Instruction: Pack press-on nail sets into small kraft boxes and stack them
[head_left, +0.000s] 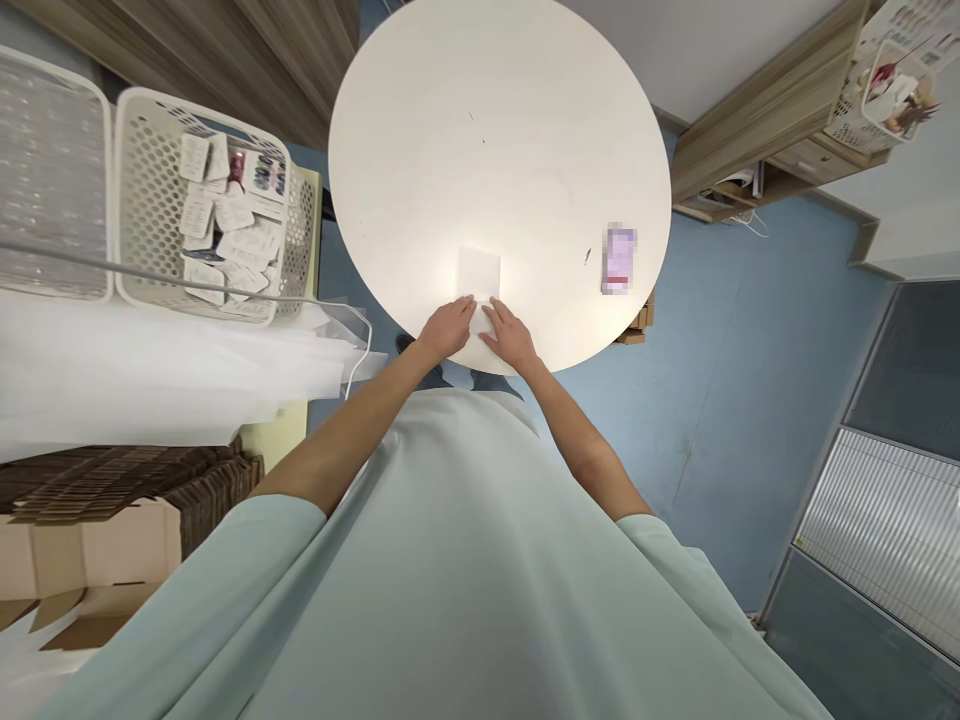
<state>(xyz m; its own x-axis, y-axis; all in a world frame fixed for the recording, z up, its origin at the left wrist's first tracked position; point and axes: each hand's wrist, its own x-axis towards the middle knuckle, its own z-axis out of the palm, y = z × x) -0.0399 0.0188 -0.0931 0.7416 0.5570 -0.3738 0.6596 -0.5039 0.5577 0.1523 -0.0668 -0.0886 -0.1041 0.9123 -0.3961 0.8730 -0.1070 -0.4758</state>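
Observation:
A small white sheet of paper (478,270) lies at the near edge of the round white table, with a crease or fold line across it between my hands. My left hand (448,328) grips its left side, fingers close together at the crease. On the right side, my right hand (511,335) holds the paper with its fingertips, the thumb lower down. Part of the paper's near end is covered by my fingers.
The round table (495,110) also bears a blurred purple item (619,260) at right. To the left are a white basket (142,200) of small white cards, clear bubble packaging (52,190), white sheeting (150,370) and cardboard boxes (127,545). A wooden cabinet (772,100) stands at right.

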